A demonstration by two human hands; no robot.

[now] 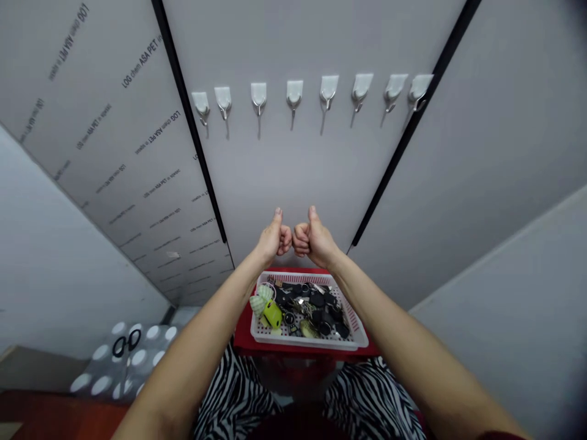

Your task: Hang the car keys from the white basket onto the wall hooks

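My left hand (276, 237) is a fist with the thumb pointing up, and nothing shows in it. Beside it, almost touching, my right hand (314, 237) makes the same thumb-up fist, also with nothing in it. Both are raised above the far edge of a white perforated plastic basket (312, 343). Inside the basket lies a jumble of keys and dark key fobs (317, 299). At its left end are a lime-green car-shaped piece (272, 314) and a pale green checked bow (261, 299).
The basket rests on a red stool (243, 342). Several white adhesive hooks (294, 91) line the grey panel ahead, between black strips (195, 131). At lower left, black-handled scissors (127, 345) lie on a plastic-wrapped pack with white round tops (101, 385).
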